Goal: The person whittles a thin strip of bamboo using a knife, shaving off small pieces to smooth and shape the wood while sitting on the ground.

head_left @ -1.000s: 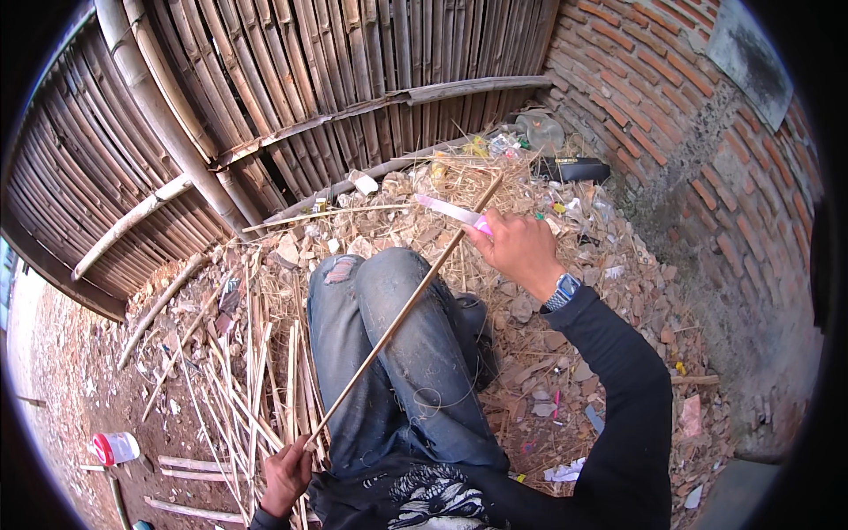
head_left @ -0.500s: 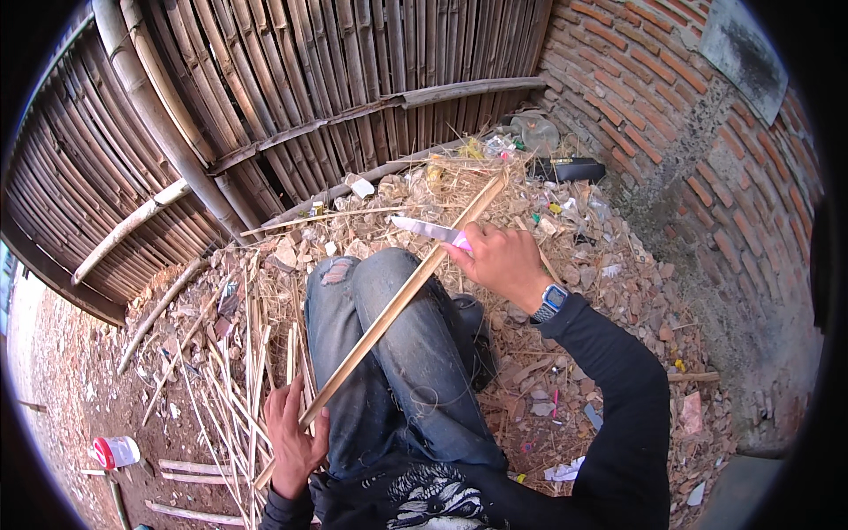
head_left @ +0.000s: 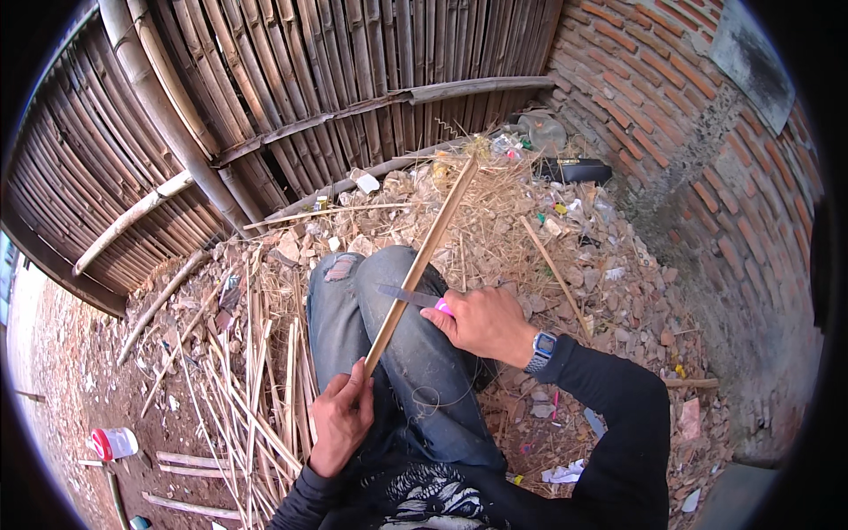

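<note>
My left hand (head_left: 343, 417) is closed round the lower end of a long split bamboo strip (head_left: 430, 240), which slants up and away over my knee. In my right hand (head_left: 488, 325) is a knife (head_left: 408, 295) with a pink handle; its blade lies across the strip, pointing left. The handle is mostly hidden by my fingers. Under the strip are my legs in worn jeans (head_left: 415, 371), with a thin curled shaving on the thigh.
Several cut bamboo strips (head_left: 256, 389) lie in a pile on my left, near a red and white tub (head_left: 115, 443). Rubble and litter (head_left: 565, 256) cover the ground ahead. A bamboo wall (head_left: 336, 62) and a brick wall (head_left: 654, 88) meet at the back.
My left hand has moved up and right along with the strip, now steeper. The right hand has drawn the knife down and nearer, from beyond my knee to over it.
</note>
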Motion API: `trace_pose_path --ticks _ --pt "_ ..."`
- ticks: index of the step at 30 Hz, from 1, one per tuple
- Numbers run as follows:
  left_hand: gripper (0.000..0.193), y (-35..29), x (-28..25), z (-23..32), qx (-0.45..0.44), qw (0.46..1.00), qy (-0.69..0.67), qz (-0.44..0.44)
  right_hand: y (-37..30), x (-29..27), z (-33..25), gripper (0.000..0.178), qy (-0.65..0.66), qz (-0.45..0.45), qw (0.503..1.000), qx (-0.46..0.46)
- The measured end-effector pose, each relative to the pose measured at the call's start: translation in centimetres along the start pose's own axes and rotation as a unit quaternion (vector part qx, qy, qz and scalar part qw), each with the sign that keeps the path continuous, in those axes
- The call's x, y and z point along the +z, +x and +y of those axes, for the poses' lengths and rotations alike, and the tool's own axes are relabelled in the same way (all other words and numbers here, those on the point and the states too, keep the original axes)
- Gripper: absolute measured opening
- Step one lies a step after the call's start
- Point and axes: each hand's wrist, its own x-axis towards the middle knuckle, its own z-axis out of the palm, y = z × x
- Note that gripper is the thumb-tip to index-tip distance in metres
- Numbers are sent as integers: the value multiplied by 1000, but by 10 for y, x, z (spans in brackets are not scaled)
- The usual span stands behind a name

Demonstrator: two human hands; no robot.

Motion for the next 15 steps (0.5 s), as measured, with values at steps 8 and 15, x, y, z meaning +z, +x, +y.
trace_pose_path --ticks 8,15 --pt "33 -3 -14 -10 15 999 -31 -19 6 22 20 52 -13 60 997 -39" --pt "33 3 -27 -14 13 998 -30 -54 32 22 59 53 -96 112 989 -28"
